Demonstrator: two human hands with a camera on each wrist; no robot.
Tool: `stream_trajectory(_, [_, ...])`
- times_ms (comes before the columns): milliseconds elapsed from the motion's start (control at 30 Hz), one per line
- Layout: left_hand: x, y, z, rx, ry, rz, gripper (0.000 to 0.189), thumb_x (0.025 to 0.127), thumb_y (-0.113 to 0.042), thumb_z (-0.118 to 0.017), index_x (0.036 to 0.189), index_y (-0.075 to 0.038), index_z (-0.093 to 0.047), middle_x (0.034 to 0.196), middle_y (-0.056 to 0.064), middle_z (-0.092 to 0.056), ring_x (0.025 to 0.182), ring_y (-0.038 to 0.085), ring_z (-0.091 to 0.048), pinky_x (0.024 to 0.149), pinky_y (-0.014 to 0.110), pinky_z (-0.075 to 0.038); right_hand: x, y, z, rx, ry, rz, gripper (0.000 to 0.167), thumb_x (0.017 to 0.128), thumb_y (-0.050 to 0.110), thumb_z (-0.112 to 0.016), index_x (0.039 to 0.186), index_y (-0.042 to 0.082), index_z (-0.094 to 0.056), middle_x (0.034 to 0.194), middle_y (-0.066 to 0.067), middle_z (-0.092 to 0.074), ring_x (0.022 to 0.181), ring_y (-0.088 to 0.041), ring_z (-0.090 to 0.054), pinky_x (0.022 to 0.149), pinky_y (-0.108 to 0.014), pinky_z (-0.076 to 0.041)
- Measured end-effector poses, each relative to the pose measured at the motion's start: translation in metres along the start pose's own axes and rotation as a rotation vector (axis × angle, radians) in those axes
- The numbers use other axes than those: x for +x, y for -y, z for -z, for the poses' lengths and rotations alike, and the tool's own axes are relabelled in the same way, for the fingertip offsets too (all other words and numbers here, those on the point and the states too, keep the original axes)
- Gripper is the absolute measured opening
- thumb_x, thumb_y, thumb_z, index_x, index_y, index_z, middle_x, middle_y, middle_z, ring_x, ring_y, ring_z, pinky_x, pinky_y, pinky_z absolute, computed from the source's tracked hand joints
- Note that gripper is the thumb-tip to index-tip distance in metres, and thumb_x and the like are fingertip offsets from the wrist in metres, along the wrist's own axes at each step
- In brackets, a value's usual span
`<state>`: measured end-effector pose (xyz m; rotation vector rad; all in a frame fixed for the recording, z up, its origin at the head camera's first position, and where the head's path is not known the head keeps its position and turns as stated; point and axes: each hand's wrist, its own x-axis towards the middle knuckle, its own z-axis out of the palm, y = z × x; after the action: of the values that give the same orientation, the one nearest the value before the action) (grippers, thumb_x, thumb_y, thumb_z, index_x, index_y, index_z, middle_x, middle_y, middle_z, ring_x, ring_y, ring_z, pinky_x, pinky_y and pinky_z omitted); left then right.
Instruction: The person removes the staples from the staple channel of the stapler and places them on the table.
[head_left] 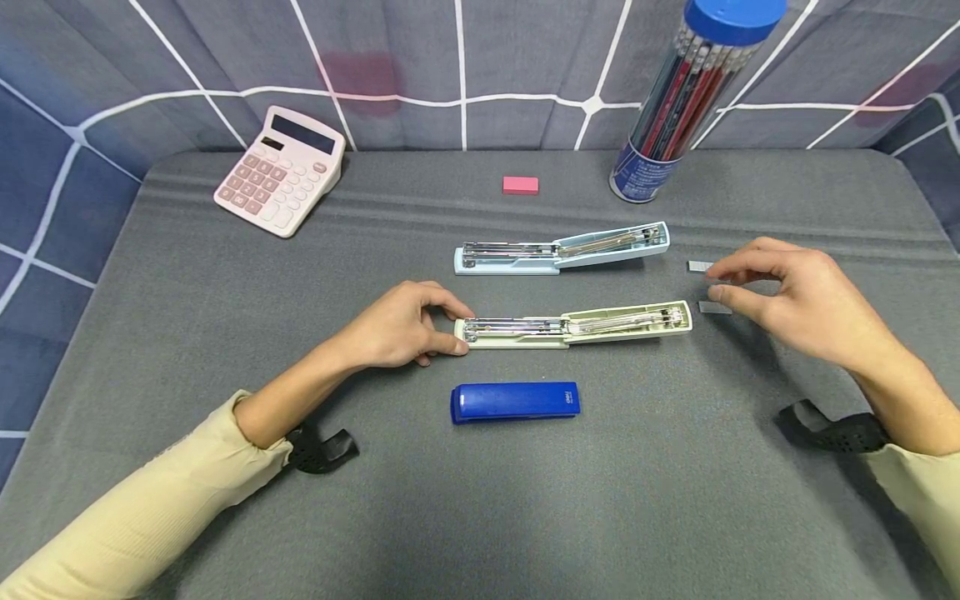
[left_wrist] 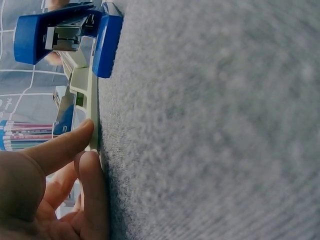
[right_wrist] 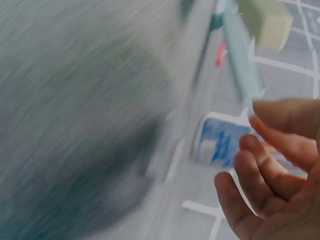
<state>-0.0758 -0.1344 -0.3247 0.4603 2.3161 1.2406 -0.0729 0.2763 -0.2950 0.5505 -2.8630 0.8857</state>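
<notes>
A pale green stapler (head_left: 517, 333) lies folded out on the grey table, its metal magazine facing up. At its left end my left hand (head_left: 405, 325) pinches the base between thumb and fingers; the left wrist view shows the thumb (left_wrist: 75, 135) on the base's edge. My right hand (head_left: 795, 296) hovers past the stapler's other end with loosely bent fingers (right_wrist: 245, 200) and nothing visible between them. Two short strips of staples lie by its fingertips, a nearer strip (head_left: 715, 307) and a farther strip (head_left: 699, 267) partly covered by the fingers.
Behind the green stapler lies a light blue stapler (head_left: 510, 260), also folded out. A closed dark blue stapler (head_left: 517, 402) sits in front. Farther back are a pink calculator (head_left: 281, 171), a small pink block (head_left: 521, 185) and a tub of pencils (head_left: 645, 171) with a blue lid.
</notes>
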Motion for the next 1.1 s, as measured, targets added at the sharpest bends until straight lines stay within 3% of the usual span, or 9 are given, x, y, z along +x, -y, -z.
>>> stream_trajectory(133, [0.0,0.0,0.0,0.003,0.0,-0.005,0.034,0.078,-0.007,-0.084,0.11,-0.004,-0.072,0.097,0.008,-0.063,0.048,0.017,-0.057,0.043,0.03,-0.051,0.002,0.027,0.0,0.083,-0.081,-0.032,0.014,0.084,-0.001,-0.075,0.095,0.009,-0.075,0.086,0.008,-0.063,0.081,-0.002,-0.053,0.075,-0.01,-0.037])
stream_trajectory(233, [0.0,0.0,-0.001,-0.001,-0.001,-0.009,0.034,0.078,-0.007,-0.084,0.11,-0.004,-0.072,0.096,0.009,-0.063,0.048,0.017,-0.057,0.044,0.03,-0.051,0.001,0.053,-0.005,0.151,-0.08,0.007,0.015,0.083,-0.003,-0.075,0.091,0.01,-0.075,0.085,0.006,-0.064,0.079,-0.005,-0.055,0.074,-0.012,-0.041])
stream_trajectory(400, [-0.002,0.0,0.0,-0.003,-0.015,-0.004,0.034,0.077,-0.006,-0.084,0.109,-0.004,-0.073,0.096,0.008,-0.063,0.047,0.017,-0.057,0.043,0.03,-0.051,-0.002,0.094,-0.026,0.271,0.048,0.137,0.021,0.081,-0.006,-0.076,0.089,0.014,-0.073,0.083,0.008,-0.063,0.075,-0.007,-0.056,0.067,-0.017,-0.045])
stream_trajectory(533, [-0.002,0.0,0.0,0.006,-0.016,-0.004,0.035,0.077,-0.007,-0.084,0.11,-0.005,-0.073,0.096,0.008,-0.063,0.047,0.017,-0.057,0.042,0.029,-0.05,-0.006,0.114,-0.049,0.338,0.158,0.211,0.024,0.08,-0.003,-0.077,0.093,0.016,-0.072,0.087,0.011,-0.062,0.076,-0.007,-0.057,0.067,-0.019,-0.048])
stream_trajectory(667, [-0.001,0.0,-0.001,0.001,-0.009,-0.003,0.035,0.078,-0.008,-0.084,0.111,-0.005,-0.073,0.097,0.009,-0.062,0.048,0.017,-0.057,0.042,0.029,-0.05,-0.011,0.124,-0.067,0.293,0.255,0.252,0.022,0.081,0.009,-0.081,0.1,0.015,-0.07,0.088,0.011,-0.06,0.077,-0.006,-0.057,0.066,-0.023,-0.048])
stream_trajectory(833, [0.0,0.0,-0.003,0.004,-0.013,0.002,0.035,0.078,-0.008,-0.084,0.111,-0.005,-0.072,0.098,0.009,-0.061,0.048,0.016,-0.057,0.043,0.028,-0.049,-0.014,0.13,-0.078,0.168,0.33,0.27,0.033,0.082,0.025,-0.082,0.11,0.014,-0.068,0.092,0.011,-0.059,0.08,-0.003,-0.054,0.068,-0.026,-0.048])
stream_trajectory(1100, [-0.007,-0.003,-0.007,0.052,-0.057,0.016,0.04,0.08,-0.008,-0.082,0.117,-0.006,-0.069,0.102,0.01,-0.059,0.052,0.015,-0.058,0.046,0.027,-0.047,-0.014,0.131,-0.083,0.129,0.355,0.279,0.032,0.082,0.02,-0.082,0.111,0.016,-0.068,0.099,0.011,-0.061,0.082,-0.004,-0.054,0.071,-0.027,-0.048])
